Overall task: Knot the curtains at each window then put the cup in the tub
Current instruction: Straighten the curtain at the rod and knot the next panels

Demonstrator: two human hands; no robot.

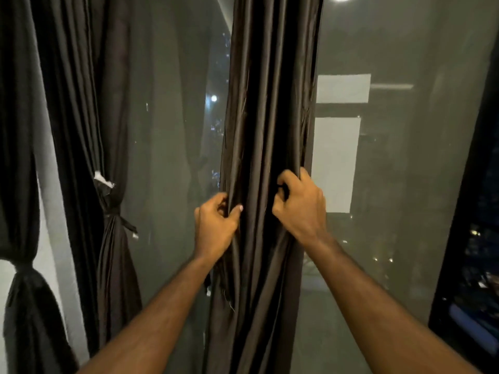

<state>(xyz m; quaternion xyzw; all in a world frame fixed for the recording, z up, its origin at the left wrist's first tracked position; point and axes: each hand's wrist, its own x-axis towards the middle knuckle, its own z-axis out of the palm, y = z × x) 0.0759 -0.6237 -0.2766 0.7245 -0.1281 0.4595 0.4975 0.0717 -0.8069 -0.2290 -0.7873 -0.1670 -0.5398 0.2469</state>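
Note:
A dark brown curtain (pixel 266 103) hangs bunched in long folds down the middle of the window glass. My left hand (pixel 214 225) grips its left edge, thumb over the folds. My right hand (pixel 299 203) grips the folds on its right side, slightly higher. To the left, a second dark curtain (pixel 113 211) is cinched at mid height with a tie. At the far left a third curtain (pixel 24 268) is gathered in a knot. No cup and no tub are in view.
Large window panes (pixel 405 157) fill the view, showing reflections of room lights and city lights outside. A dark window frame (pixel 464 211) stands at the right. A pale wall strip (pixel 56 238) lies between the left curtains.

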